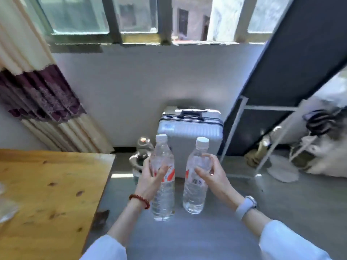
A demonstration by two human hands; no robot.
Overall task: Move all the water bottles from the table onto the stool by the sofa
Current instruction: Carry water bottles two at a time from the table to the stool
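I hold two clear water bottles with white caps and red-and-white labels, both upright in the air over the grey floor. My left hand (151, 177) grips the left bottle (163, 196) around its middle. My right hand (212, 174) grips the right bottle (195, 192) around its upper body. The wooden table (47, 194) lies to my left, its near corner beside my left forearm. No stool or sofa shows in this view.
A silver suitcase (189, 132) stands against the wall ahead, under the window. A small appliance (139, 156) sits on the floor beside it. A curtain (37, 94) hangs at left. A white metal rack (262, 139) and bags (319, 152) fill the right side.
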